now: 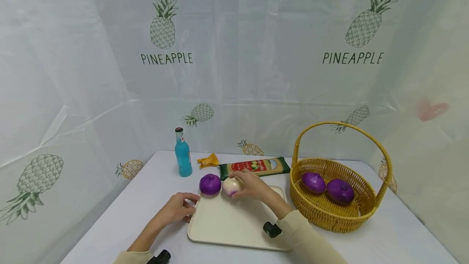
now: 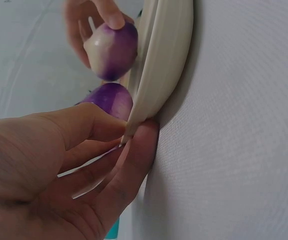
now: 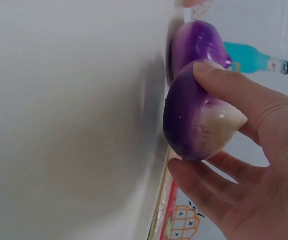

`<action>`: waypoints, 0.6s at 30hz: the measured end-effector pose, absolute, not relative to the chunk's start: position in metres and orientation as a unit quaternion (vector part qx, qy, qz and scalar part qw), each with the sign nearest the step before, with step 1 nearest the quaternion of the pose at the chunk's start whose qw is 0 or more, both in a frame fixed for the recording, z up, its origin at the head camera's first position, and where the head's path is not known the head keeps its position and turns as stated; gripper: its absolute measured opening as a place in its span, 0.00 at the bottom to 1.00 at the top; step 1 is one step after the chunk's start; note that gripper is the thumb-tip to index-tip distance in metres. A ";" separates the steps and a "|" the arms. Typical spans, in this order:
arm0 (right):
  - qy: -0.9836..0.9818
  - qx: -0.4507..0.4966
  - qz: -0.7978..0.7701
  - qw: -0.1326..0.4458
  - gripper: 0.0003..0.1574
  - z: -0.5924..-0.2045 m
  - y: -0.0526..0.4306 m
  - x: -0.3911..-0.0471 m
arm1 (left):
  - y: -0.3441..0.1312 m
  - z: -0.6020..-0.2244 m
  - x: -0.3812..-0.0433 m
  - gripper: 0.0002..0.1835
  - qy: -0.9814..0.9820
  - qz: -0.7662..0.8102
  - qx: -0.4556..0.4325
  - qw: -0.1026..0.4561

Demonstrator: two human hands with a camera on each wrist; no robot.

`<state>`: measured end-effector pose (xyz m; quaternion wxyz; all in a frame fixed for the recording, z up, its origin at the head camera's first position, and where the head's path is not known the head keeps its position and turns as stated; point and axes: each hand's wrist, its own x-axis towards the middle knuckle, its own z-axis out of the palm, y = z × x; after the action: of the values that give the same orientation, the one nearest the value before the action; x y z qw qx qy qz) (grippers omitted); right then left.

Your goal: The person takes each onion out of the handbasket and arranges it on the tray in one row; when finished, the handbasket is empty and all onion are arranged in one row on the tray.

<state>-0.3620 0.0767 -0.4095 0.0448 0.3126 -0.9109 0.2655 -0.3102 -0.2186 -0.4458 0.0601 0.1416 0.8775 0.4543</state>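
My right hand (image 1: 250,185) holds a white-and-purple turnip (image 3: 199,117) between thumb and fingers, its pointed white end facing up, over the far part of the cream tray (image 1: 234,223). Beside it, a second turnip (image 1: 210,184) sits purple side up at the tray's far left corner. At the tray's left edge, my left hand (image 1: 179,207) pinches the rim, thumb on top and fingertips (image 2: 146,135) beneath it.
A wicker basket (image 1: 329,225) with a tall handle stands on the right, two purple turnips (image 1: 340,191) inside. Behind the tray lie a green-and-red packet (image 1: 269,167) and a small orange packet (image 1: 208,160). A blue bottle (image 1: 182,156) stands back left.
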 end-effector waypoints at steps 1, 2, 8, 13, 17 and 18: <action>-0.912 0.310 0.265 0.043 0.40 -0.411 0.075 -0.362 | -0.219 -0.446 -0.310 0.22 0.878 0.453 0.142 0.059; -0.914 0.307 0.262 0.042 0.40 -0.412 0.074 -0.362 | -0.219 -0.446 -0.310 0.22 0.878 0.454 0.142 0.059; -0.918 0.295 0.261 0.045 0.40 -0.414 0.070 -0.363 | -0.218 -0.444 -0.311 0.22 0.878 0.453 0.141 0.061; -0.919 0.289 0.262 0.047 0.39 -0.415 0.069 -0.363 | -0.218 -0.443 -0.310 0.22 0.878 0.454 0.139 0.061; -0.922 0.283 0.260 0.046 0.39 -0.415 0.067 -0.362 | -0.217 -0.443 -0.308 0.22 0.877 0.456 0.136 0.061; -0.923 0.280 0.261 0.044 0.39 -0.415 0.067 -0.361 | -0.217 -0.443 -0.307 0.22 0.878 0.456 0.135 0.061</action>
<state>-0.3609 0.0672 -0.4150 0.0440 0.2803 -0.9228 0.2605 -0.3072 -0.2172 -0.4427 0.0605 0.1352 0.8777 0.4558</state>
